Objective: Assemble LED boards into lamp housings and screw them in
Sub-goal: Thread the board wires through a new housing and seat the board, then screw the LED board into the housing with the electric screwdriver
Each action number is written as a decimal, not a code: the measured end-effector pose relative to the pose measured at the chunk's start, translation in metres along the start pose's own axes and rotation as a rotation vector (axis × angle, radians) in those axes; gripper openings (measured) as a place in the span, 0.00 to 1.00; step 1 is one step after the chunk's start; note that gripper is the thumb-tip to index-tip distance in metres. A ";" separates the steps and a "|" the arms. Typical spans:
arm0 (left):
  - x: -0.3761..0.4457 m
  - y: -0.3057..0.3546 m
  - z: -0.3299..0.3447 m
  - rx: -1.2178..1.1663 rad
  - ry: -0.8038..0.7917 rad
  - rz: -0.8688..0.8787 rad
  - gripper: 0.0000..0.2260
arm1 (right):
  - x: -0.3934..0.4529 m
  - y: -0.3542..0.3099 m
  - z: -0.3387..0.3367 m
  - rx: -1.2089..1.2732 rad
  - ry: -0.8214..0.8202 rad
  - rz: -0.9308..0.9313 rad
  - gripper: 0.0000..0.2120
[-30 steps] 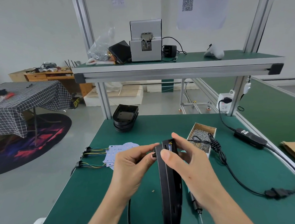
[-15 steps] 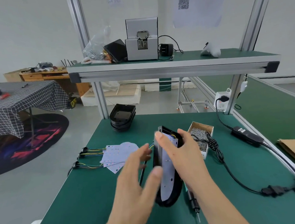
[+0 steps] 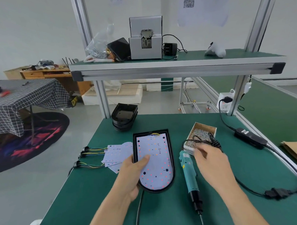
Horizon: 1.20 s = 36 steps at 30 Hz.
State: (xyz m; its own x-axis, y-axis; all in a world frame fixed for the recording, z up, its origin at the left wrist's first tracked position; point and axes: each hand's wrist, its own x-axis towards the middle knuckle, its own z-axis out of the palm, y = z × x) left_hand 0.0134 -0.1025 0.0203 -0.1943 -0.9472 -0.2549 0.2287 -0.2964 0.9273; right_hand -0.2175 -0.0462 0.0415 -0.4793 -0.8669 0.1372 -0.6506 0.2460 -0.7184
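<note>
Two hands work over the green bench (image 3: 165,213). The left hand (image 3: 132,174) grips the left edge of the black lamp housing (image 3: 171,162), thumb pressed on the LED board (image 3: 154,160) lying inside it. At three o'clock of the housing lies the teal electric screwdriver (image 3: 189,173). The right hand (image 3: 210,159) hovers beyond it, fingers loose, holding nothing, with the screw box (image 3: 202,135) at its twelve o'clock.

A: Specify what is worn on the arms.
B: Nothing visible. Both forearms are bare from the lower frame edge to the wrist; no sleeve shows.
A: And the hands?
B: Left hand (image 3: 132,176) and right hand (image 3: 210,160) are bare: no gloves, rings, watch or strap visible.
</note>
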 end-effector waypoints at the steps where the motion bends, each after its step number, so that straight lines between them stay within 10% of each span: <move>1: 0.004 -0.005 -0.001 0.010 0.008 -0.014 0.08 | -0.002 0.015 0.001 -0.160 -0.038 0.047 0.11; 5: 0.017 -0.029 0.001 0.097 0.074 -0.082 0.08 | -0.013 0.040 0.020 -0.335 -0.278 0.174 0.25; 13: 0.035 -0.038 0.018 0.488 0.199 0.005 0.12 | -0.003 0.030 0.046 -0.448 -0.302 0.142 0.20; 17: 0.033 -0.033 0.028 0.797 0.267 0.158 0.05 | 0.001 0.048 0.029 0.043 -0.292 0.241 0.11; 21: 0.032 -0.030 0.027 1.016 0.316 0.257 0.28 | -0.002 0.073 0.011 0.553 -0.374 0.279 0.04; 25: 0.027 -0.015 0.040 1.036 0.380 0.607 0.14 | -0.001 0.079 0.004 1.075 -0.320 0.209 0.20; 36: 0.095 -0.011 0.160 1.289 -0.315 0.642 0.05 | 0.035 0.079 0.009 1.774 0.041 0.271 0.11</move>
State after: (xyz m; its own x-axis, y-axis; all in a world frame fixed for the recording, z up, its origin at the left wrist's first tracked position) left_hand -0.1600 -0.1693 0.0301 -0.6236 -0.7564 0.1972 -0.6014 0.6254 0.4972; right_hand -0.2807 -0.0613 -0.0164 -0.4852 -0.8685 -0.1015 0.7714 -0.3705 -0.5173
